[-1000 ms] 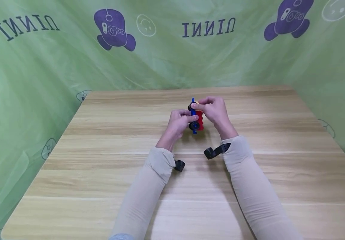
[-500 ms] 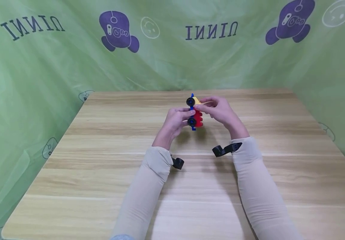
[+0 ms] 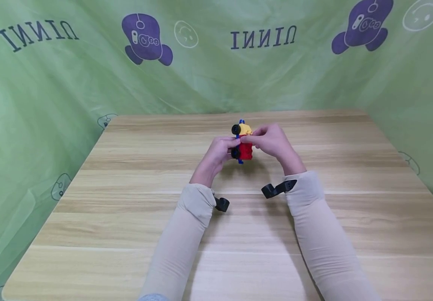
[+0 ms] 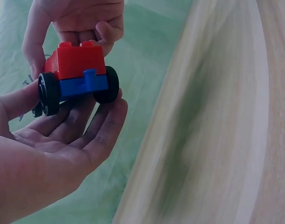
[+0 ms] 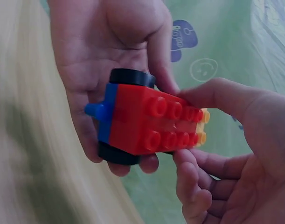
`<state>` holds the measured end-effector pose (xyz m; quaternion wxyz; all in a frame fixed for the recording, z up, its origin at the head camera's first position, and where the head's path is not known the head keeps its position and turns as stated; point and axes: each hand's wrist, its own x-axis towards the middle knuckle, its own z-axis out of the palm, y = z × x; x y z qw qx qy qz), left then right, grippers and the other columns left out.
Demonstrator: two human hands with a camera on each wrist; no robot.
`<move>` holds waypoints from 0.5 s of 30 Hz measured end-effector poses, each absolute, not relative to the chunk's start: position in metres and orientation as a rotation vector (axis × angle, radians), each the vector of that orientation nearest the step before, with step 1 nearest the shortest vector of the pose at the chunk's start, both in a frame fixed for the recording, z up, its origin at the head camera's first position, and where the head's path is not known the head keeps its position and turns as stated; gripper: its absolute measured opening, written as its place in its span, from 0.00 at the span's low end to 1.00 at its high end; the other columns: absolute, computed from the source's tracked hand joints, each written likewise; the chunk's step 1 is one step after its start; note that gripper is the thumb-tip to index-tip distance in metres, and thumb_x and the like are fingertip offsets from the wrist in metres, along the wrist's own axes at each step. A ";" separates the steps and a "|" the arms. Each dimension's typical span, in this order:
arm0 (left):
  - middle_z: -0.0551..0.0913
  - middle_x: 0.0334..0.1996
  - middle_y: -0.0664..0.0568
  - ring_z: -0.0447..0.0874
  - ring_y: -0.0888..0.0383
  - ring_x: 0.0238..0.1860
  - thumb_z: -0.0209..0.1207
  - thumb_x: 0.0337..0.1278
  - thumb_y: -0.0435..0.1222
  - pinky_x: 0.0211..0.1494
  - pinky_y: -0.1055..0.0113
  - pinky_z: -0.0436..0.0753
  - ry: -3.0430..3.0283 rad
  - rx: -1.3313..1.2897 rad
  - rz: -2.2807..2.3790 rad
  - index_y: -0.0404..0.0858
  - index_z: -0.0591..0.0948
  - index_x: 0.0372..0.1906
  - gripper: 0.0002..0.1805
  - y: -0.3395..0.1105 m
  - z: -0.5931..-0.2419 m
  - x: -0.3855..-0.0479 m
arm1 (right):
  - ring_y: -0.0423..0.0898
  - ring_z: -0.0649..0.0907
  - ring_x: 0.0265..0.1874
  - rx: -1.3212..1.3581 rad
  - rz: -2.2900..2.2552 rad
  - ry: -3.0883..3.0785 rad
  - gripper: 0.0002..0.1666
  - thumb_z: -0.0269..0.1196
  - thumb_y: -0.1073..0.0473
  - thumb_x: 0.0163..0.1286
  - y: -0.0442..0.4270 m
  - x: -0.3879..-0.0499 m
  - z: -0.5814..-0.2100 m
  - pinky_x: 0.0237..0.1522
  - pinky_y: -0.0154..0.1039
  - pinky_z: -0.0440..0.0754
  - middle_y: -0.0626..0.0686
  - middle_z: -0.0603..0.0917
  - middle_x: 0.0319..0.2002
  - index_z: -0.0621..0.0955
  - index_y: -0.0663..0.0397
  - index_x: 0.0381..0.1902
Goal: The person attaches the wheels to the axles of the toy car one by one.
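Observation:
A toy building-block car is held up above the table in both hands. Its wheeled base [image 4: 93,85] is blue, with black wheels [image 4: 49,94] and a small blue hitch at the end. On the base sit a long red brick [image 5: 126,116] with two rows of studs and a yellow brick [image 3: 243,129] at the far end. The left hand [image 3: 217,154] grips the car from the left, thumb at one side and fingers under the wheels. Thumb and fingers of the right hand [image 3: 274,143] pinch the sides of the red brick near the yellow one.
Under the hands lies a light wood-grain table [image 3: 118,209]. Green printed fabric [image 3: 208,75] hangs behind it and at both sides. Black wrist-camera mounts [image 3: 274,190] stick out from the beige sleeves [image 3: 180,234].
The car has tilted so more of its red and yellow tops shows. The right hand drew back to the right, then came in again and now pinches the red brick.

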<state>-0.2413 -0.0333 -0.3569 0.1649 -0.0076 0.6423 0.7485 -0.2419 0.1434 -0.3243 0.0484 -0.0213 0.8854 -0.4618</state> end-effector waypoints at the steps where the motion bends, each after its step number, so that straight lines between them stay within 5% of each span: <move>1: 0.84 0.57 0.37 0.82 0.59 0.42 0.56 0.70 0.33 0.49 0.68 0.82 1.839 -0.017 2.123 0.28 0.81 0.59 0.18 -0.034 -0.357 -0.242 | 0.48 0.76 0.37 -0.067 -1.389 2.719 0.25 0.73 0.42 0.59 0.142 -0.242 -0.325 0.34 0.37 0.74 0.52 0.86 0.36 0.86 0.60 0.36; 5: 0.84 0.53 0.36 0.83 0.54 0.43 0.54 0.72 0.33 0.57 0.61 0.83 1.872 -0.003 2.100 0.27 0.78 0.61 0.20 -0.035 -0.358 -0.243 | 0.48 0.74 0.35 -0.023 -1.273 2.784 0.25 0.70 0.41 0.60 0.141 -0.244 -0.327 0.31 0.37 0.71 0.54 0.84 0.35 0.85 0.60 0.34; 9: 0.78 0.61 0.29 0.80 0.39 0.58 0.51 0.74 0.33 0.69 0.47 0.77 1.931 -0.045 2.089 0.25 0.72 0.67 0.23 -0.041 -0.355 -0.247 | 0.46 0.71 0.25 0.074 -1.128 2.819 0.25 0.69 0.40 0.60 0.138 -0.246 -0.333 0.24 0.36 0.66 0.47 0.74 0.21 0.78 0.56 0.22; 12: 0.75 0.64 0.29 0.73 0.34 0.66 0.50 0.74 0.33 0.71 0.45 0.74 2.003 -0.079 2.062 0.26 0.69 0.70 0.25 -0.046 -0.353 -0.248 | 0.45 0.68 0.20 0.129 -1.020 2.829 0.28 0.70 0.41 0.58 0.135 -0.247 -0.341 0.21 0.36 0.63 0.45 0.66 0.15 0.70 0.52 0.17; 15: 0.75 0.64 0.29 0.73 0.34 0.65 0.51 0.74 0.34 0.70 0.45 0.74 2.066 -0.075 2.014 0.27 0.68 0.71 0.26 -0.048 -0.352 -0.249 | 0.46 0.71 0.20 0.152 -0.919 2.833 0.28 0.70 0.41 0.58 0.130 -0.249 -0.348 0.22 0.36 0.67 0.46 0.68 0.17 0.69 0.51 0.18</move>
